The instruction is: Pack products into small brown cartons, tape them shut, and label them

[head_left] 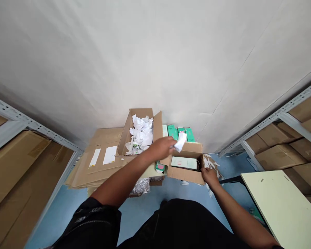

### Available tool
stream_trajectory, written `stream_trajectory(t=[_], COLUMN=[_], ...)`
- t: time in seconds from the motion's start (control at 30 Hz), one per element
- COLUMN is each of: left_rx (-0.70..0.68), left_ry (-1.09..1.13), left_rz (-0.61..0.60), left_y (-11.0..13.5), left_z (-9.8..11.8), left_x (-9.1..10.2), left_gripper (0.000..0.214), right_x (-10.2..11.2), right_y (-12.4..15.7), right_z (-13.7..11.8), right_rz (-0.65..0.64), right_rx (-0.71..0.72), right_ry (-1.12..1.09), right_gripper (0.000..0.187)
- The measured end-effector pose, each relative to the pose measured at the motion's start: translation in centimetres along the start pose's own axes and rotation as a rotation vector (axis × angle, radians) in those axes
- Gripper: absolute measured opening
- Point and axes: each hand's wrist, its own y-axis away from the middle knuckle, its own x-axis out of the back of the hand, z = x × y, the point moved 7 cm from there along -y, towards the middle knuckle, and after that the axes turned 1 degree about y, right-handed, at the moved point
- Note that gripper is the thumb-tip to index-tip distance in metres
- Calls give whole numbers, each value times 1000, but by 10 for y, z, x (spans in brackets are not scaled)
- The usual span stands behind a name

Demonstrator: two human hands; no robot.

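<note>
1. Paper (181, 141) is sticking out of your left hand (166, 148), whose fingers are curling firmly round one end; the white piece is hovering by the rear left flap of the small carton (184, 175), so it is not yet lying inside.
2. Your right hand (210, 177) is holding the right end of that carton, partly curled, with some fingers hiding from view, so you cannot tell how tightly it is gripping.
3. Inside the carton, a pale box (184, 162) is lying lengthwise, and a dark gap is showing at its right end; judging by this, the filling is looking started but not finished.
4. As for what is remaining, your paper is waiting outside and the carton's flaps are standing open, so closing is looking undone too.
5. Just to the left, a larger carton (158, 125) is holding a heap of white wads (143, 133), so plenty of padding is remaining.
6. Behind your carton, several green boxes (172, 132) are standing near the wall; whether they are waiting their turn, you cannot tell.
7. Farther left, flattened cardboard (106, 139) is lying in a stack, and bubble wrap (141, 186) is showing lower down.
</note>
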Motion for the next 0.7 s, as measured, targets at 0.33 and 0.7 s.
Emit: stream_trajectory(t=[0.33,0.7], left_rx=[-19,51], left_ry=[-150,151], left_rz=[-286,459], left_y=[-41,20], left_z=[2,-46], left_x=[-173,-117], left_gripper=[32,44], right_x=[6,17], right_y=[16,38], right_z=[9,50], right_rz=[2,77], right_rx=[-57,-151], right_ry=[-33,-97], right_gripper=[43,43])
